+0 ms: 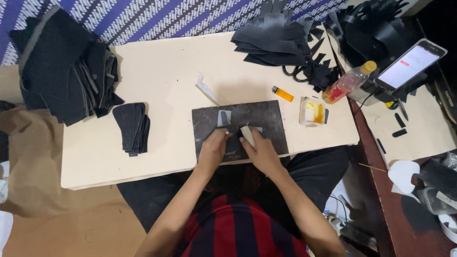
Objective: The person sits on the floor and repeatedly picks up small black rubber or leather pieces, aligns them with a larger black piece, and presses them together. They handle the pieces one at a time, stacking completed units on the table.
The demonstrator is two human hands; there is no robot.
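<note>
Nearest the camera is the person's red-and-dark striped shirt (233, 228), with both bare forearms reaching away over a dark lap to the pale surface (157, 85). The left hand (213, 148) and right hand (259, 151) meet on a dark rectangular work mat (266, 119) at the near edge of the surface. Between them lies a small black cut piece (233, 139); the left fingers (222, 135) are curled and pinch its left edge, pressing it onto the mat. The right fingers (249, 141) are closed around a pale, narrow tool (247, 134) whose tip touches the piece.

Left of the mat sits a short stack of black shaped cutouts (131, 126), and further left a large heap of black material (62, 66). Just right of the mat stands a small white tub with yellow paste (312, 112), with an orange lighter (283, 93) beyond it. A pile of black strips (278, 40) lies at the far right, black scissors (297, 71) beside it. A clear bottle with red liquid (347, 83) and a lit phone (410, 64) are at the right
</note>
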